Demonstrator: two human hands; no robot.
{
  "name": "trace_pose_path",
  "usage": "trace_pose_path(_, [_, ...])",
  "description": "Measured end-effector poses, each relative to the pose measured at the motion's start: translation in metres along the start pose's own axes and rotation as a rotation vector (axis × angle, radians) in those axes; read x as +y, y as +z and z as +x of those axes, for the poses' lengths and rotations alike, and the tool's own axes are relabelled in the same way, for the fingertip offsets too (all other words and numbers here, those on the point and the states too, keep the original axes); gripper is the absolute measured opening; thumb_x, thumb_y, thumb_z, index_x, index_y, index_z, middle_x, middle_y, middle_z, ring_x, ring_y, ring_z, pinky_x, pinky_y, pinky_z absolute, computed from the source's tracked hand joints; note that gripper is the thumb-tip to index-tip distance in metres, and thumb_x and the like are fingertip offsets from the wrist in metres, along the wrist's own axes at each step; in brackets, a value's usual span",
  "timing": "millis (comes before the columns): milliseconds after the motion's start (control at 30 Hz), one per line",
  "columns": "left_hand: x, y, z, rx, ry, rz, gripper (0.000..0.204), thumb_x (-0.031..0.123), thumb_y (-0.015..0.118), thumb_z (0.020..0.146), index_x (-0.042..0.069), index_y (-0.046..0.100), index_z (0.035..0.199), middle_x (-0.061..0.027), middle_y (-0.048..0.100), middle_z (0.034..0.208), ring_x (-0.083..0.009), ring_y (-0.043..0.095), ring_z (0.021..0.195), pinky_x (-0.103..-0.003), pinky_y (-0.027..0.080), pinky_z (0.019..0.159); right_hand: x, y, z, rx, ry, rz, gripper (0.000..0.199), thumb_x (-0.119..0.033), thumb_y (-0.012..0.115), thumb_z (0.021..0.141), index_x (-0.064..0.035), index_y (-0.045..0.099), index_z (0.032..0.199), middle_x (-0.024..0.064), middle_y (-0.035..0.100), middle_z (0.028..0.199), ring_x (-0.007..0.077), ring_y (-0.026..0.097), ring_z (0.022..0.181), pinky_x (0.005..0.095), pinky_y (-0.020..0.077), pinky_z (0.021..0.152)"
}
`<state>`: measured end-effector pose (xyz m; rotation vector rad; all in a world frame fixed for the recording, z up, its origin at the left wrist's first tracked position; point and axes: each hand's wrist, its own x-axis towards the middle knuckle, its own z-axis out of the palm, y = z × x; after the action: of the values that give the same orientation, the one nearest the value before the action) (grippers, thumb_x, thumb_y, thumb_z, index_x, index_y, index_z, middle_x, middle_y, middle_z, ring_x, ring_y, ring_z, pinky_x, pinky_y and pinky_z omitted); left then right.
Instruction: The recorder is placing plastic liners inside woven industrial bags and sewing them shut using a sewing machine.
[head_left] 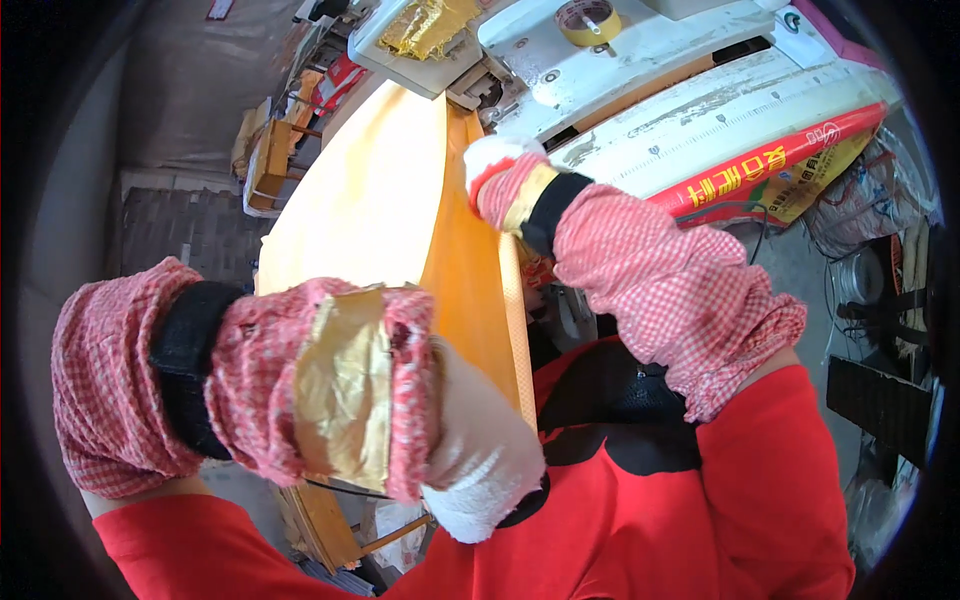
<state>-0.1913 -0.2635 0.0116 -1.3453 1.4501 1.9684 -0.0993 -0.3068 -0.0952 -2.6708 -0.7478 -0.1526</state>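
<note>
A long sheet of orange material [455,270], glaring pale on its left side, runs from the sewing machine [525,65] toward my lap. Beside the machine's working end, my right hand [498,158] in a white glove rests at the sheet's right part; its fingers are turned away from view. My left hand [482,455], also white-gloved, hangs low near my red top, next to the sheet's near end. Its fingers are hidden, so any grip on the sheet cannot be made out. Checked red-and-white sleeve covers with black bands wrap both forearms.
A roll of yellow tape [588,22] lies on the machine. Red printed sheeting [770,165] covers the table's front edge at right. A wooden stool [270,165] stands at far left. Wire coils and bagged items [860,275] crowd the right side.
</note>
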Motion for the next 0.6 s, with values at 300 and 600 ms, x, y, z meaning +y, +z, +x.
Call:
trace_pose_path(300, [-0.032, -0.03, -0.008, 0.199, -0.001, 0.342, 0.022, 0.022, 0.056, 0.074, 0.002, 0.059, 0.067, -0.012, 0.057, 0.063, -0.0283, 0.054, 0.058, -0.037, 0.044, 0.052, 0.004, 0.01, -0.005, -0.007, 0.084, -0.108, 0.014, -0.017, 0.051, 0.073, -0.0107, 0.064, 0.071, 0.0068, 0.062, 0.066, 0.0221, 0.06, 0.061, 0.0345, 0.0474, 0.055])
trace_pose_path(600, [0.031, -0.005, -0.078, -0.034, -0.697, 0.229, 0.014, 0.02, 0.061, 0.063, 0.011, 0.063, 0.073, -0.0063, 0.059, 0.063, -0.0263, 0.06, 0.061, -0.035, 0.048, 0.059, -0.002, 0.028, 0.002, 0.108, 0.034, -0.05, 0.01, -0.015, 0.058, 0.069, -0.0132, 0.067, 0.066, 0.0044, 0.064, 0.065, 0.0188, 0.062, 0.06, 0.0371, 0.0478, 0.051])
